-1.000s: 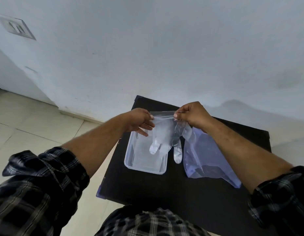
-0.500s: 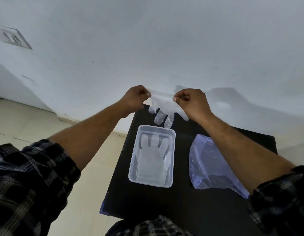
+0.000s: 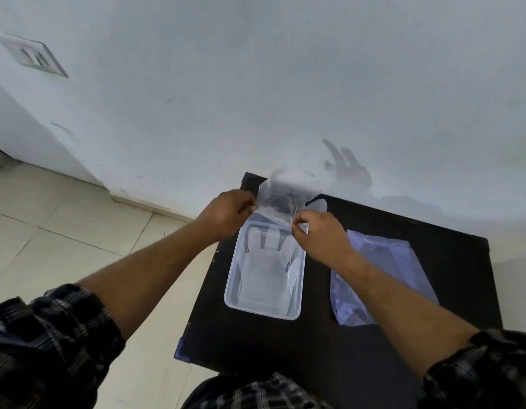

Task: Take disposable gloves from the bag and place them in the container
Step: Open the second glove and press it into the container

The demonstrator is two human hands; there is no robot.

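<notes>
A clear disposable glove [image 3: 280,199] is stretched between my left hand [image 3: 230,209] and my right hand [image 3: 317,231], both pinching its edge just above the far end of the clear plastic container [image 3: 235,302]. The glove billows up and away toward the wall. Another clear glove [image 3: 264,261] lies flat inside the container. The bluish plastic bag [image 3: 382,261] lies on the black table [image 3: 285,343] to the right of the container, partly under my right forearm.
The small black table stands against a white wall [image 3: 285,84]. Its left edge drops off to a tiled floor [image 3: 64,246]. My checked sleeves and lap fill the bottom of the view.
Both hands have come down with the glove from above the table's far edge to the container's far end. The glove, hanging fingers-down before, now flaps upward toward the wall.
</notes>
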